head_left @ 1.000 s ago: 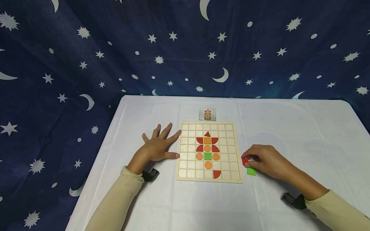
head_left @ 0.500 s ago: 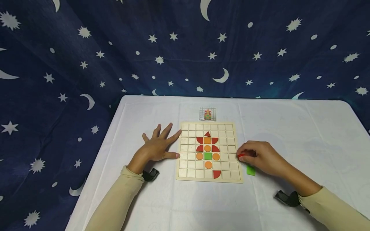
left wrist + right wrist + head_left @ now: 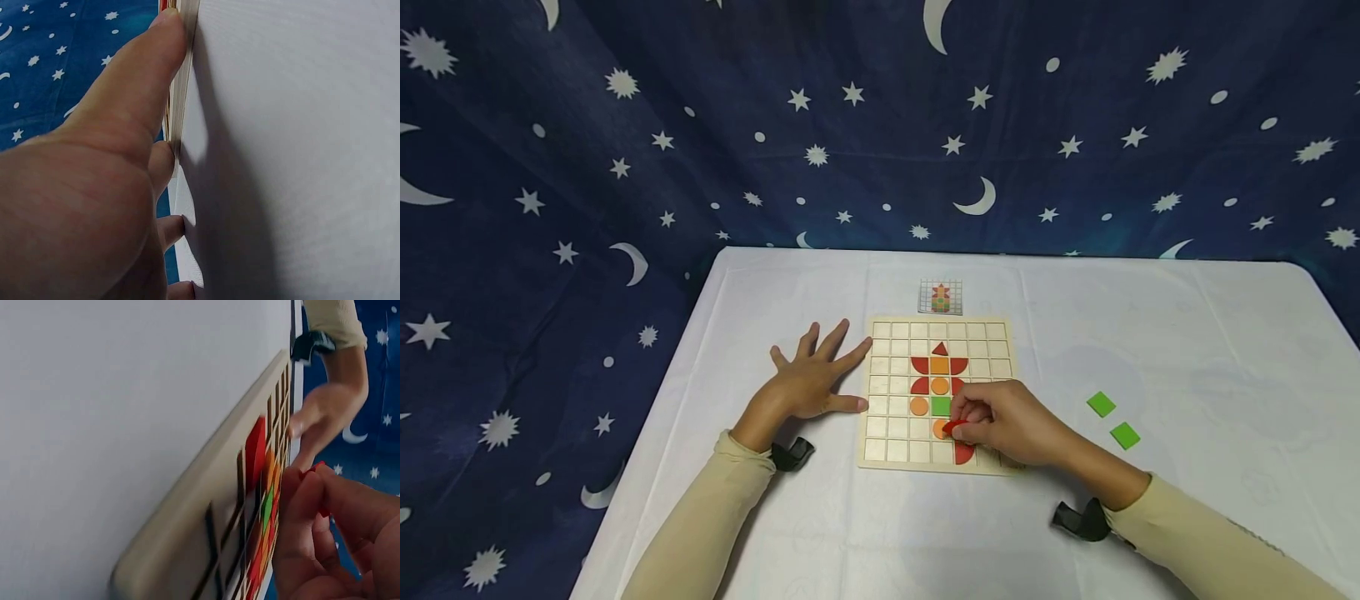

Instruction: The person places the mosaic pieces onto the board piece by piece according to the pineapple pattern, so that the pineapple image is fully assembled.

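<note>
Over the lower middle of a wooden grid board (image 3: 895, 429), my right hand (image 3: 1011, 421) pinches a red piece (image 3: 953, 426) between thumb and fingers. Its full shape is hidden by the fingers. Below it lies a red quarter-circle tile (image 3: 964, 453) in the bottom row. My left hand (image 3: 808, 385) is spread flat, its thumb and index fingertip touching the board's left edge. Set in the board are a red triangle (image 3: 939, 349), an orange square (image 3: 939, 365), orange discs (image 3: 919, 407), a green square (image 3: 940, 406) and several red quarter-circles (image 3: 920, 365). My right hand hides part of the board's right side.
Two loose green squares (image 3: 1101, 404) lie on the white tablecloth (image 3: 1210, 358), right of the board. A small pattern card (image 3: 940, 297) lies just beyond the board's far edge. Behind the table hangs a dark blue star-and-moon cloth (image 3: 880, 125).
My right hand has carried the red piece leftward from beside the board to over it, uncovering two green squares on the tablecloth. The left hand has stayed put.
</note>
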Action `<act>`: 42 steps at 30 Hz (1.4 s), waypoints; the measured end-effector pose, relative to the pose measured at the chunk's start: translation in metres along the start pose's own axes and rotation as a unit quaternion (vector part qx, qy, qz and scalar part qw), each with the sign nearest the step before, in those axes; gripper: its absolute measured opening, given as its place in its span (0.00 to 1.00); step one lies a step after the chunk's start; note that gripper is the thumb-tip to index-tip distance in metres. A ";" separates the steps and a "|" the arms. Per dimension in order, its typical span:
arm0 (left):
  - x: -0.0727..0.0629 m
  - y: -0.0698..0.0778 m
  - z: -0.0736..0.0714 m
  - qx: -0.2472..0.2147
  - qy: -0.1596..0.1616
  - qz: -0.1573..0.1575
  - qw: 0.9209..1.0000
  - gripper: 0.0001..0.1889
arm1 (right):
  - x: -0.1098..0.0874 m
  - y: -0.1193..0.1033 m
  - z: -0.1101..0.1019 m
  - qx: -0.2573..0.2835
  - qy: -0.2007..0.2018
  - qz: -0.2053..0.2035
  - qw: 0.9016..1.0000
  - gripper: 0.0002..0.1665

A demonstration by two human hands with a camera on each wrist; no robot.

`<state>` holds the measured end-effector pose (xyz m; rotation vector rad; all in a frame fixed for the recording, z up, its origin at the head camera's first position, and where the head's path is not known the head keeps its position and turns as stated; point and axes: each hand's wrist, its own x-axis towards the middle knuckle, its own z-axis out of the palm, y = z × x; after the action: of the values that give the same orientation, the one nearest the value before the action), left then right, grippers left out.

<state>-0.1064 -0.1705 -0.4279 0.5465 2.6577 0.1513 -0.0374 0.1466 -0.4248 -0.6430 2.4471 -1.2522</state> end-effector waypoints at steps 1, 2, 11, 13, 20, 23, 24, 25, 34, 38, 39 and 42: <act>0.000 0.000 0.000 0.001 0.000 0.000 1.000 0.53 | 0.002 -0.002 0.003 0.001 0.000 -0.005 1.000 0.09; 0.000 0.000 0.000 0.001 0.000 0.000 1.000 0.53 | 0.003 -0.004 0.007 -0.001 0.001 -0.009 1.000 0.09; 0.001 -0.001 0.002 0.004 0.001 -0.003 1.000 0.53 | 0.010 -0.014 0.029 0.024 0.002 -0.008 1.000 0.09; 0.001 -0.001 0.001 0.005 0.000 -0.004 1.000 0.53 | 0.011 -0.016 0.030 0.022 0.005 -0.017 1.000 0.08; 0.000 0.000 0.000 0.006 0.003 -0.002 1.000 0.53 | 0.012 -0.019 0.036 -0.021 0.006 -0.060 0.998 0.12; -0.001 0.001 -0.001 0.003 0.003 -0.002 1.000 0.53 | 0.013 -0.021 0.038 -0.029 0.005 -0.053 0.998 0.12; -0.001 0.000 -0.001 0.002 0.003 -0.002 1.000 0.53 | 0.013 -0.022 0.038 -0.029 0.006 -0.051 0.998 0.11; -0.001 0.000 -0.001 0.001 0.004 -0.001 1.000 0.53 | 0.014 -0.022 0.038 -0.026 0.007 -0.048 0.998 0.11; 0.000 0.001 0.000 0.002 0.003 -0.003 1.000 0.53 | 0.013 -0.023 0.041 -0.039 0.020 -0.072 0.996 0.12; 0.000 0.001 0.000 0.005 0.003 -0.004 1.000 0.53 | 0.014 -0.022 0.041 -0.039 0.022 -0.069 0.997 0.13; 0.000 0.001 0.000 0.006 0.003 -0.004 1.000 0.53 | 0.014 -0.021 0.042 -0.040 0.022 -0.068 0.997 0.13; 0.001 0.001 0.000 0.008 0.002 -0.004 1.000 0.53 | 0.014 -0.021 0.042 -0.043 0.022 -0.068 0.997 0.13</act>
<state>-0.1066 -0.1696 -0.4284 0.5426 2.6672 0.1282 -0.0247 0.0999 -0.4326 -0.8257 2.5432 -1.2273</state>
